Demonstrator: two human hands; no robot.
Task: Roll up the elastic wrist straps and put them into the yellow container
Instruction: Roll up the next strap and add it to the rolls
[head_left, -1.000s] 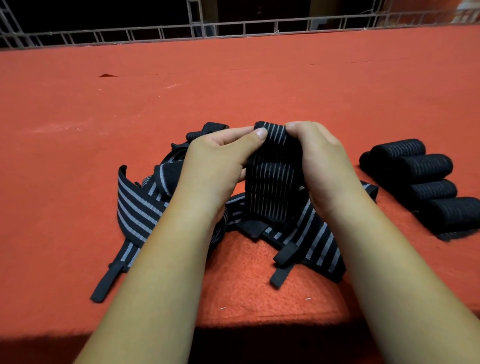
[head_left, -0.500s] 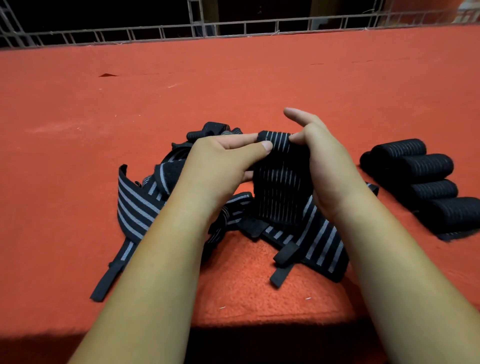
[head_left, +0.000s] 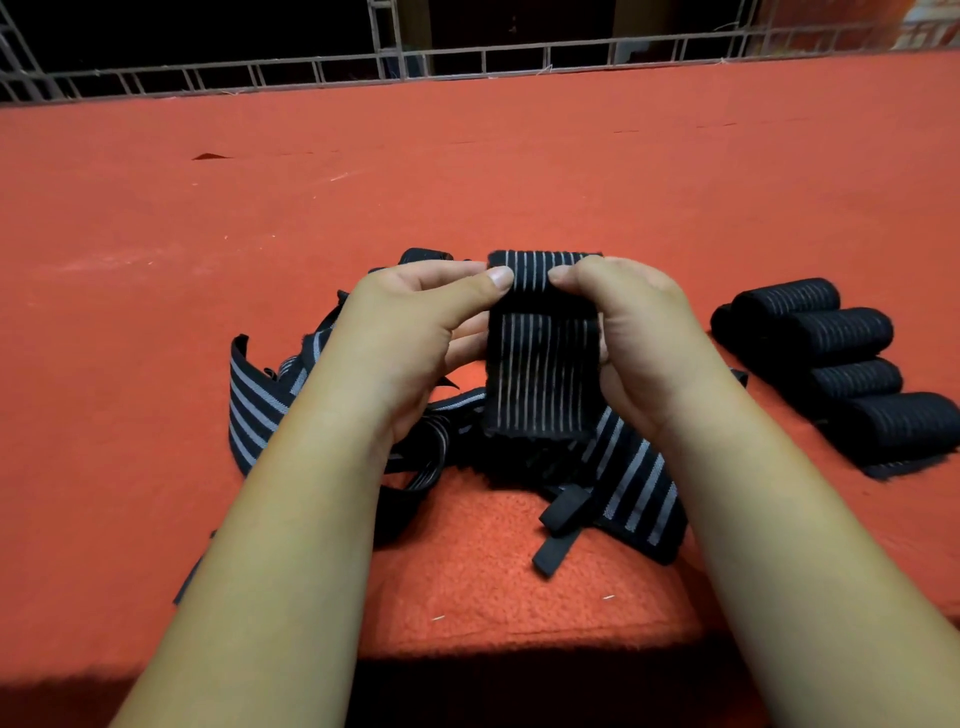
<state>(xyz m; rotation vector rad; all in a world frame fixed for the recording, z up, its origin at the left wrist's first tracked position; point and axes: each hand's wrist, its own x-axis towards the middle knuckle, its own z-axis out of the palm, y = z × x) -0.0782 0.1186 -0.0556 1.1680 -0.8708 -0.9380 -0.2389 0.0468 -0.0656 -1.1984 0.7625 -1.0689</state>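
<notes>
While the strap (head_left: 540, 374) was being wound, you held it upright above the desk (head_left: 467, 182) between both hands. Your left hand (head_left: 415, 332) pinched its upper left edge, thumb on the near face and fingers curled behind. Your right hand (head_left: 634, 332) pinched the upper right edge in the same way. Gripping both edges probably served to hold the turns square as the top folded over. The lower end hung free, just above the heap of loose straps (head_left: 260, 405) lying on the desk beneath your wrists. Several finished rolls (head_left: 841, 358) lay side by side to the right, well apart from the heap, likely staged for one transfer. The yellow container was not in view.
</notes>
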